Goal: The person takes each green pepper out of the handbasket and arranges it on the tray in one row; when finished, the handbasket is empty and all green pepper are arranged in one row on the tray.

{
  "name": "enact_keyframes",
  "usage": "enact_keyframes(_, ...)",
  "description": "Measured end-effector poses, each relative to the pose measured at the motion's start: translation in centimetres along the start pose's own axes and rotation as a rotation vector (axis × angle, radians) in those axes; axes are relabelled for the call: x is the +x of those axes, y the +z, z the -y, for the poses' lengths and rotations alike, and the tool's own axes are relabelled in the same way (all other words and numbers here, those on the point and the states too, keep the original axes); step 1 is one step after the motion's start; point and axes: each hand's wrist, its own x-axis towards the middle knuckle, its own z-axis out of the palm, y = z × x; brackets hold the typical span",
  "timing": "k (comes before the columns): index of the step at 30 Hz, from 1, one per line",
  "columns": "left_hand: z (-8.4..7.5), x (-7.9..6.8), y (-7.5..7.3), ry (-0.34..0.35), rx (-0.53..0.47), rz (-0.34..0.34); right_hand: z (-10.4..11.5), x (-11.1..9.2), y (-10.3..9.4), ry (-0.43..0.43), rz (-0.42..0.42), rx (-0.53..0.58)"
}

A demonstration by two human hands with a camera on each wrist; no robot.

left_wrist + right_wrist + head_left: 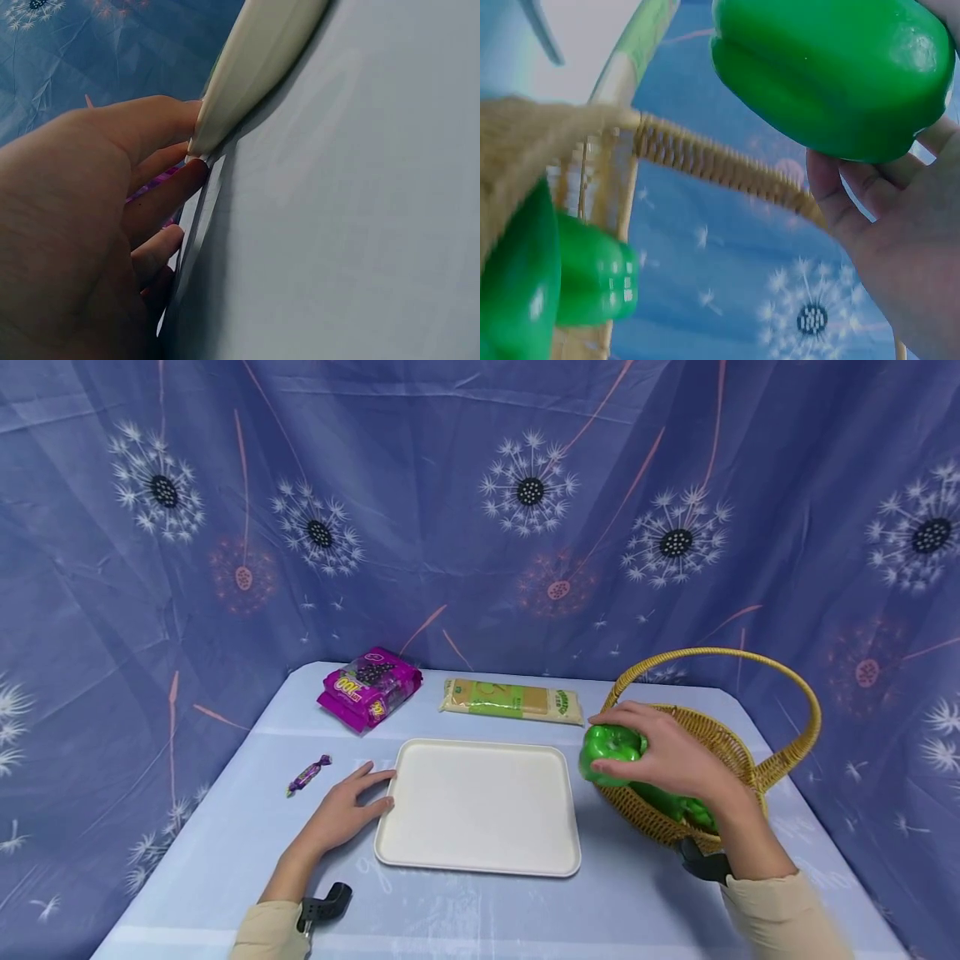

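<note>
A glossy green bell pepper [611,753] is in my right hand [671,758], gripped between thumb and fingers. It hangs over the left rim of a wicker basket [637,814] with a tall arched handle. Inside the basket lie other green pieces [592,274], partly hidden by my right forearm in the head view. My left hand [341,810] rests at the left edge of a white rectangular tray [480,810], its thumb and fingers touching the rim. In the left wrist view those fingertips [196,169] meet the tray's side.
A purple snack bag [371,687] lies at the back left, beside a long yellow-green noodle packet [513,701] behind the tray. One purple wrapped candy [308,775] is left of the tray. A blue dandelion-print curtain [450,527] surrounds the pale tablecloth [450,914].
</note>
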Motion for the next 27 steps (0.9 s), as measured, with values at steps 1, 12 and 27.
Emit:
enact_keyframes(1, 0.0, 0.0, 0.0, 0.002, -0.001, -0.001, 0.2, 0.3, 0.3, -0.005, 0.004, 0.007)
enact_keyframes(12, 0.1, -0.1, -0.3, 0.012, 0.009, -0.045, 2.6, 4.7, 4.8, -0.049, 0.055, 0.092)
enact_keyframes(27, -0.3, -0.2, -0.3, 0.011, 0.015, -0.038, 4.3, 11.2, 9.7, -0.079, 0.148, 0.082)
